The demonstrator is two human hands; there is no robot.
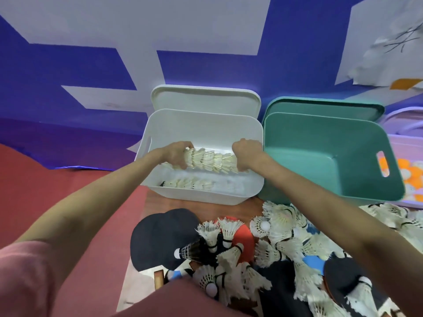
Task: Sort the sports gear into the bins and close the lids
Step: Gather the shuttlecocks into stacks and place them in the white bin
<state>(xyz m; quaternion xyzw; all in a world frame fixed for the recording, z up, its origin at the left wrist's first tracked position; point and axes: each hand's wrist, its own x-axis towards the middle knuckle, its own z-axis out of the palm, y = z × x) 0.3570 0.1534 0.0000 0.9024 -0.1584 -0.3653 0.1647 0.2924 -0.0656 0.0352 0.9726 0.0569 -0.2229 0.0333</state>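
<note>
Over the open white bin (201, 124) I hold a nested row of white shuttlecocks (211, 160) level between both hands. My left hand (177, 156) grips its left end and my right hand (246, 154) grips its right end. Another row of shuttlecocks (190, 184) lies at the bottom of the white bin. The white lid (206, 99) leans behind it. To the right stands the green bin (325, 161) with nothing visible inside, and its green lid (325, 106) is propped behind. Loose shuttlecocks (281, 236) are heaped in front.
Table tennis paddles lie in the pile: a black one (160, 234), a red one (243, 239), another black one (343, 275). A lilac bin (398, 143) at far right holds orange and white balls (409, 175). Red floor lies to the left, and a blue-and-white wall rises behind.
</note>
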